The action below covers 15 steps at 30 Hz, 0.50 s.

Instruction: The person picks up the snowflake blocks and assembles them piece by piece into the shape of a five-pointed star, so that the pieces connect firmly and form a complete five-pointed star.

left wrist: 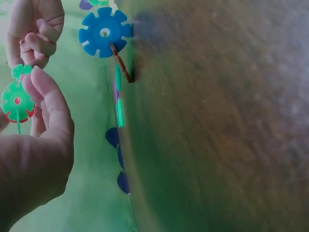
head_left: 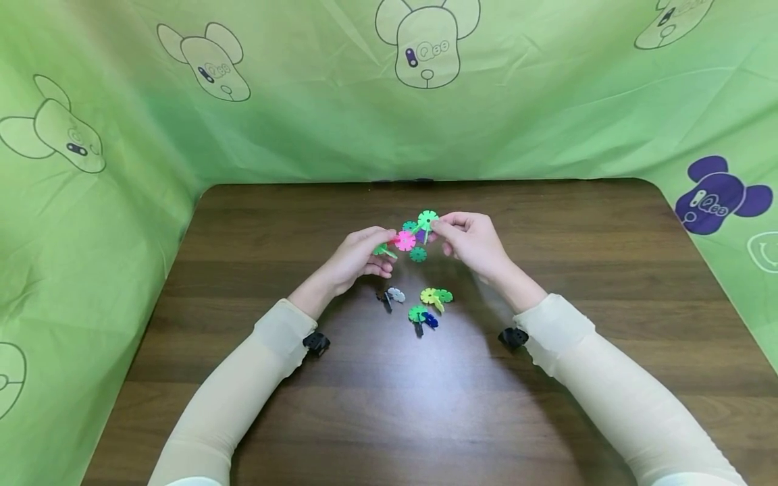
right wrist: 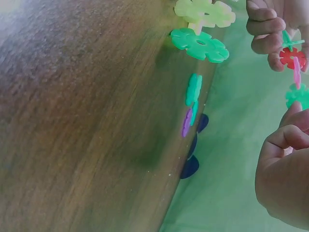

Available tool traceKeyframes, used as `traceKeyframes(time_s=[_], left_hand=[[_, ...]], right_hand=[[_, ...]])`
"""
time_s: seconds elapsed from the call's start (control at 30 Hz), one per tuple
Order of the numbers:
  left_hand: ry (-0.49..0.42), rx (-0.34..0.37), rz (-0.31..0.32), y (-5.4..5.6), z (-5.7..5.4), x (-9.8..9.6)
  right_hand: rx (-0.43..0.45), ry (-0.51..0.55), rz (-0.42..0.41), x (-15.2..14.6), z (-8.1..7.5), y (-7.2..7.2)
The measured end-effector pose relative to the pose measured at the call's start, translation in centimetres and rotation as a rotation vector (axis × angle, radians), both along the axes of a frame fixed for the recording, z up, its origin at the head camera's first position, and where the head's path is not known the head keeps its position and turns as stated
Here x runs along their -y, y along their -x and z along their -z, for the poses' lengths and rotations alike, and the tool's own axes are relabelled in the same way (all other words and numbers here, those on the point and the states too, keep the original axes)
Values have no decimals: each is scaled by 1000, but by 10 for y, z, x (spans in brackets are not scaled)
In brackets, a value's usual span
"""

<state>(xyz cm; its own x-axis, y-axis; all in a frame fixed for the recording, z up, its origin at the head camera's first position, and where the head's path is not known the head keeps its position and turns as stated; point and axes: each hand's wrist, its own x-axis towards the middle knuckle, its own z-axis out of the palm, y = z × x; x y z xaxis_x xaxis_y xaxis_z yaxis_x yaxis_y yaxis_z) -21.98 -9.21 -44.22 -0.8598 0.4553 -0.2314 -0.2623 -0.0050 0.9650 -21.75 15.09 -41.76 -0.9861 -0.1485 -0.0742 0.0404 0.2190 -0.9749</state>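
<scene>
Both hands are raised over the table, with a joined chain of notched plastic snowflake discs between them. My left hand (head_left: 354, 258) pinches the chain's left end, near a green disc (left wrist: 18, 101) and a red disc (right wrist: 292, 58). A pink disc (head_left: 405, 241) shows in the middle of the chain. At the other end, thumb and fingertips of my right hand (head_left: 473, 244) pinch a bright green disc (head_left: 428, 219). Part of the chain is hidden behind the fingers. Beyond it, teal discs (head_left: 417, 254) and a purple disc (right wrist: 187, 122) lie on the table.
Nearer on the brown wooden table (head_left: 425, 418) lie joined clusters: black and silver discs (head_left: 396, 294), yellow and green discs (head_left: 429, 295), and green, dark blue and black discs (head_left: 417, 313). A green printed cloth (head_left: 328, 128) hangs behind the table's far edge.
</scene>
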Motion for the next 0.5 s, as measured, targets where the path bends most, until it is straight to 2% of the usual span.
traceKeyframes(time_s=[0.17,0.37,0.5], left_hand=[[10,-6,19,-2,0,-4],[-9,25,16,-5,1,-9],[8,18,16,-5,2,-10]], right_hand=[[-20,-37,-4,1,-2,-2],[-43,-86,4,1,-3,-5],[-60,-109,-13,1,0,-6]])
